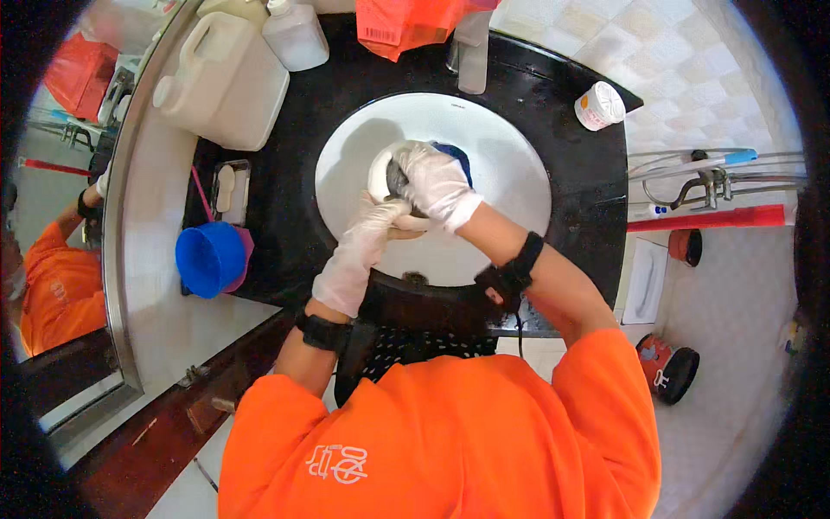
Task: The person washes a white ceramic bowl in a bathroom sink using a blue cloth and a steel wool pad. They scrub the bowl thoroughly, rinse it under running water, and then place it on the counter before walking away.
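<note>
- Both gloved hands meet over the round white basin (510,182) at the frame's centre; the forearms rise from the lower edge, each with a black wrist strap.
- The right hand (437,182) arches from the right, fingers curled down over a rounded white object with a dark middle (386,177), gripping it.
- The left hand (367,238) reaches up from below, fingertips closed under the same object.
- The object sits between the hands, above the basin's left half; its long axis I cannot tell.
- A blue cloth (456,156) peeks out behind the right hand.
- On the black desk (285,199): a blue plastic cup (210,258) at left, a white jug (225,78) upper left, a small white jar (599,105) upper right.
</note>
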A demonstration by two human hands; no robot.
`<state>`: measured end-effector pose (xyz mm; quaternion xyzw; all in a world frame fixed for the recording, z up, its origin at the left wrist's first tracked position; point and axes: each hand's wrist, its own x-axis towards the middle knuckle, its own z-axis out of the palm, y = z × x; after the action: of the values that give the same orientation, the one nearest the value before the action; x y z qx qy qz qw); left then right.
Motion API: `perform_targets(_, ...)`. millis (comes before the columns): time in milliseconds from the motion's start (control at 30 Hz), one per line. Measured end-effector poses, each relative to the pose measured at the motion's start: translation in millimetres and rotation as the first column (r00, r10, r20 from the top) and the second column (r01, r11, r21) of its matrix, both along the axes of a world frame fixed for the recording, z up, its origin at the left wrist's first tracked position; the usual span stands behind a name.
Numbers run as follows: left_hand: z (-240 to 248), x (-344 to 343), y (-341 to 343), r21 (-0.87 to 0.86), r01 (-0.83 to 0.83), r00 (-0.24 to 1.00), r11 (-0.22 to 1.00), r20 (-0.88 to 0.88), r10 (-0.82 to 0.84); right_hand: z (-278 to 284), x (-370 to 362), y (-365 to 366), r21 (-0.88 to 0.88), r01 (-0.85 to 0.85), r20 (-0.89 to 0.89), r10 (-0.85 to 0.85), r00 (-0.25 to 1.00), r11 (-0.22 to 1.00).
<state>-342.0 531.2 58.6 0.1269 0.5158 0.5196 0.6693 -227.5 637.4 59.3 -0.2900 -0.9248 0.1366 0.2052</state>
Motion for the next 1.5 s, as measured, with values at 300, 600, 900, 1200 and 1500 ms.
perform_targets(300, 1.8, 22.6, 8.2, -0.166, -0.16, 0.98, 0.973, -0.143, 0.136, 18.1, -4.0, 3.0, -0.127, 0.201, 0.286, -0.158, 0.945, 0.971)
perform_targets(600, 8.5, 11.2, 7.4, 0.029, -0.102, 0.989, 0.994, -0.1, 0.105, 48.7, 27.4, 2.9, -0.56, 0.028, -0.063, -0.076, 0.995, 0.828)
perform_targets(900, 19.0, 10.0, 13.4, 0.122, 0.006, 0.999, 0.993, -0.052, 0.001, 42.5, 38.7, -14.5, 0.329, -0.138, -0.01, 0.149, 0.989, 0.934)
perform_targets(1200, 16.7, 9.9, 9.9, -0.045, 0.004, 0.996, 0.999, -0.09, -0.008, 22.7, 24.1, -13.6, 0.086, -0.074, 0.036, 0.071, 0.997, 0.994)
perform_targets(1500, 1.6, 12.1, 5.5, 0.055, -0.087, 0.996, 0.995, 0.008, 0.087, 17.6, 11.1, -1.1, -0.197, 0.185, 0.056, -0.177, 0.983, 0.963)
